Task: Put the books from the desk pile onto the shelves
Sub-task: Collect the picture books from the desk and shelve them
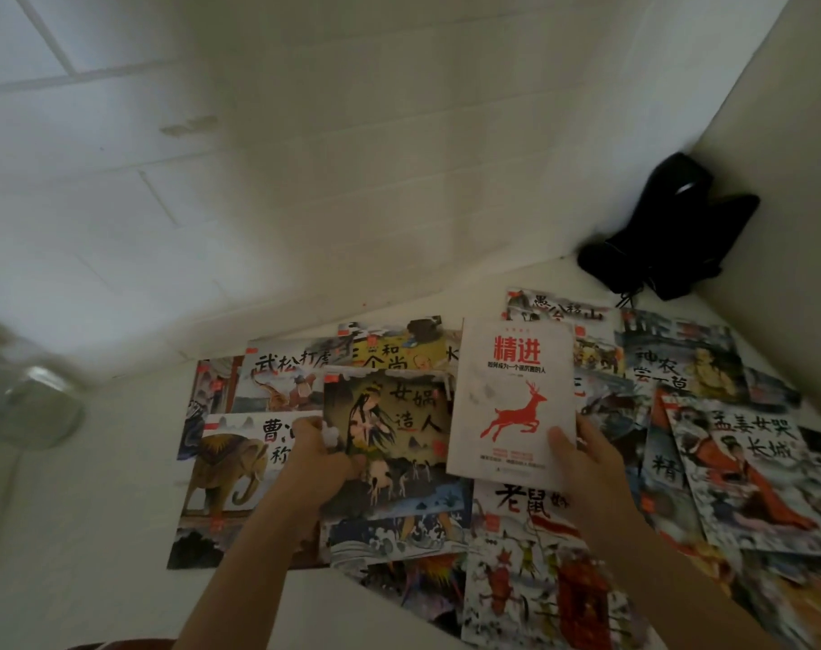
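Head camera looks down on a white table (117,462) spread with overlapping picture books, their painted covers face up. The right hand (582,457) grips a white book with a red deer (511,396) by its lower right corner, thumb on the cover, fingers behind, holding it tilted up above the spread. The left hand (317,462) pinches the left edge of a dark picture book showing a long-haired figure (389,433), which lies on top of its neighbours just beside the white book. Left of that hand lies a book with an elephant (230,466); behind it sits one with a tiger scene (286,372) and a yellow-banded book (394,356). To the right lies a book with a figure in orange robes (746,471), partly over others. Nearest the camera is a book with red figures on snow (530,588). A black bag (671,227) rests in the far right corner against the wall. At the left edge stands a blurred glass jar (24,396). A white tiled wall (258,157) rises behind the table.
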### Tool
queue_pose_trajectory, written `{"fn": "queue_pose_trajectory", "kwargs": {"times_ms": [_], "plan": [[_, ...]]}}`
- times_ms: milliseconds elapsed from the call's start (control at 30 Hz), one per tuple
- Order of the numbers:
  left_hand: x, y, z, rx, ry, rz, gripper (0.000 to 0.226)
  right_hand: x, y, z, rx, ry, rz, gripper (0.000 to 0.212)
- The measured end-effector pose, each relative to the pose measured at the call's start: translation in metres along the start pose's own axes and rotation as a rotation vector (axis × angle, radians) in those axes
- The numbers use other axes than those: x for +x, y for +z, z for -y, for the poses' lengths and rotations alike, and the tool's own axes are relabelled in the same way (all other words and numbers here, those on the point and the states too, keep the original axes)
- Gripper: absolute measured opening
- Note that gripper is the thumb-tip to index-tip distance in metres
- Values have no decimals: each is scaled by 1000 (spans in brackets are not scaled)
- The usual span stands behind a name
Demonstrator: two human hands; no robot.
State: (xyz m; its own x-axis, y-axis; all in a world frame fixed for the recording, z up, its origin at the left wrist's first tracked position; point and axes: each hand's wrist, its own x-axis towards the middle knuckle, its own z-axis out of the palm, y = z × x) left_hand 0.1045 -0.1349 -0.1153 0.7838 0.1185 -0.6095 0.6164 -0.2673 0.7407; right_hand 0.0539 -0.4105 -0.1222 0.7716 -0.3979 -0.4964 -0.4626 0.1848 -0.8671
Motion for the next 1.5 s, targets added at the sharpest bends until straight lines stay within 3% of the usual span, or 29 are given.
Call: {"fn": "queue_pose_trajectory", "kwargs": {"times_ms": [100,233,467,567,667,800,900,967,1067,1167,1233,1300,1367,1433,1500], "plan": [[2,-23,3,-115,-15,-74,70,1,2,3,-28,-4,-10,30],[1,-61,14,-248,-62,-147,51,5,38,7,-105,-69,9,30],[6,-125,45,-188,-23,-305,41,30,127,21,-328,-196,128,36],[3,-136,53,-131,18,-325,46,47,139,29,-526,-284,34,42],[10,-139,65,-30,8,-330,56,25,144,19,-739,-505,-91,49],[15,-137,68,-12,-34,-299,67,-32,153,-29,-893,-721,272,35],[-5,-131,58,-207,-13,-214,51,-45,161,-64,-1179,-759,371,58],[-12,-130,64,-251,55,-152,47,-52,169,-72,-1270,-766,344,70],[-29,-130,69,-374,176,-93,48,-52,173,-75,-1205,-676,406,91],[-45,-131,69,-524,252,-85,51,-61,175,-63,-999,-543,524,95],[-53,-130,64,-602,311,-95,54,-76,175,-39,-677,-294,628,86],[-59,-125,54,-638,339,-80,56,-87,166,-18,-490,-226,652,60],[-64,-110,39,-632,359,-23,53,-96,147,1,-481,-321,573,27],[-68,-84,24,-600,297,56,51,-106,120,13,-492,-321,472,29],[-68,-45,18,-507,175,117,46,-112,83,16,-532,-214,367,45]]}}
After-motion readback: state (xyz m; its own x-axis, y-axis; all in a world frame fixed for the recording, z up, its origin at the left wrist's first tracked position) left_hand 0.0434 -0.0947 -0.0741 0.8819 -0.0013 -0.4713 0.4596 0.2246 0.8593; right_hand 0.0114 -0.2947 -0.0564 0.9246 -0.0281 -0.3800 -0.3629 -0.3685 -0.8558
